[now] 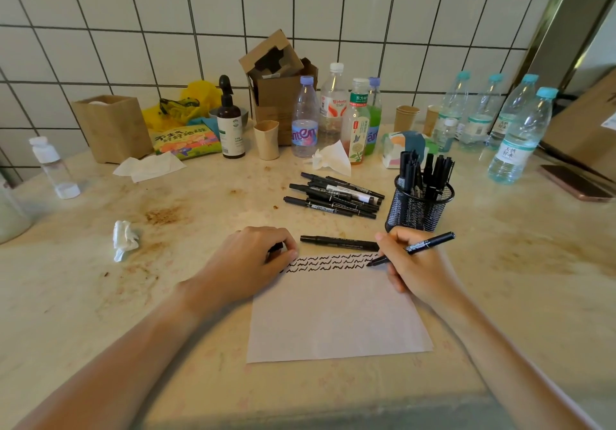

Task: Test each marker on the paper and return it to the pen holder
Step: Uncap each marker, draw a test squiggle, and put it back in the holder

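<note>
Among the bottles at the back, one white-capped bottle bore a red label reading "Wahaha", a purple-capped bottle showed the letters "anten" on its blue band, and a green-capped tea bottle carried Chinese characters, as did the snack bag and the blue-capped water bottle; the print on the brown spray bottle was too small to read. The right hand gripped a black marker between curled fingers and thumb, its white lettering unreadable, its uncapped tip touching the paper at the end of the second row of black squiggles, just left of the fingertips. The left hand rested on the paper's upper left corner with fingers curled round a small black piece, seemingly the cap. Another capped black marker lay just beyond the paper's top edge, between the two hands. Farther from the fingers lay a pile of black markers, and just beyond the right hand stood the black mesh pen holder with several markers upright in it. A crumpled tissue lay well to the left of the left hand on the stained table.
</note>
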